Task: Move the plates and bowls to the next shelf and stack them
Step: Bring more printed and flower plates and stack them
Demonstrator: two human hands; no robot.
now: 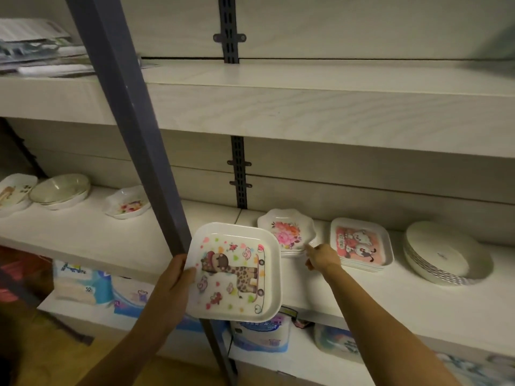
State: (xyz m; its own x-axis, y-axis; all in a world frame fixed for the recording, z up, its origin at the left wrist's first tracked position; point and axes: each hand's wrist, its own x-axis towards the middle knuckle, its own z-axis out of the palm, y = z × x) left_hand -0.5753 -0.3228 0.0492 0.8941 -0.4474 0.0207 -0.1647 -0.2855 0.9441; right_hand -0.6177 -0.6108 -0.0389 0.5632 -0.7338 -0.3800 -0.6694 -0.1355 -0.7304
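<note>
Shelving: pale, wood-grain store racks; a slanted grey post (131, 121) splits the middle shelf (362, 302) into two bays.
Plate in hand: my left hand (178, 271) grips the giraffe plate (234, 271) by its left rim, thumb on top, in the air in front of the shelf edge, just right of the post.
Look: white, square with rounded corners and a raised rim, printed with a spotted giraffe in a pink hat among hearts and clouds.
Right hand: my right hand (320, 256) is stretched out, fingers extended and holding nothing, index tip at the rim of the flowered plates (287, 229).
Right bay: the scalloped flowered plates are stacked, then stacked square puppy plates (361, 243), then a stack of round white dishes (446, 252).
Left bay: a floral dish (128, 203) and clear bowls (60, 190); another plate is cut off at the frame edge.
Hard to make out: my fingers under the plate are hidden; I cannot tell whether my index tip touches the stack. Papers (36, 48) up top and wrapped packs (259, 335) below are blurred.
Orientation: face tilted up toward me; the giraffe lies sideways, head toward my left hand, feet toward the right rim. Being square, the plate shows no long axis.
</note>
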